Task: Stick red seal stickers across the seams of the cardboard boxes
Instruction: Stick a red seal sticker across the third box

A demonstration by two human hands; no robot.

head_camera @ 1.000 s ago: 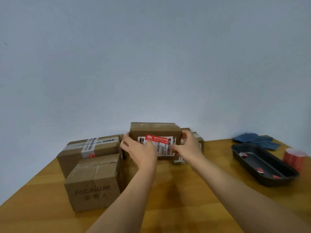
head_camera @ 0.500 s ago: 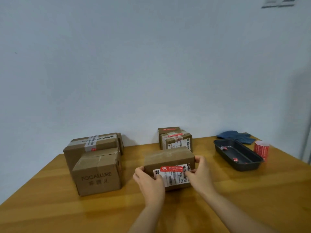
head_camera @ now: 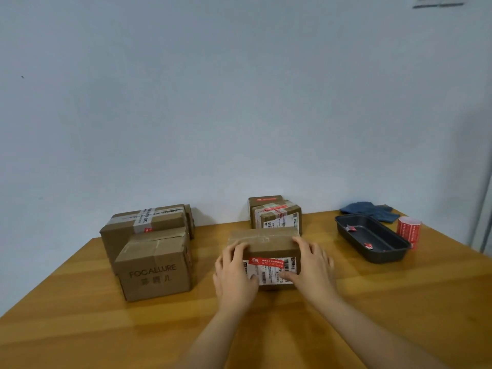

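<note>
A small cardboard box [head_camera: 266, 242] sits on the wooden table [head_camera: 372, 302] in front of me. Its near face carries a white shipping label and a red seal sticker [head_camera: 266, 261] along the top edge. My left hand [head_camera: 235, 272] grips its left side and my right hand [head_camera: 312, 265] grips its right side, thumbs on the label. A roll of red seal stickers [head_camera: 408, 231] stands at the right.
Two sealed boxes [head_camera: 277, 217] stand behind by the wall. A FOCALLURE box [head_camera: 154, 267] and a taped box [head_camera: 143, 225] are at the left. A black tray [head_camera: 372, 237] with sticker scraps and a blue cloth [head_camera: 370, 210] lie at the right.
Both hands brought the box down from mid-air and toward me; it now rests on the table. The two sealed boxes behind it have come into view.
</note>
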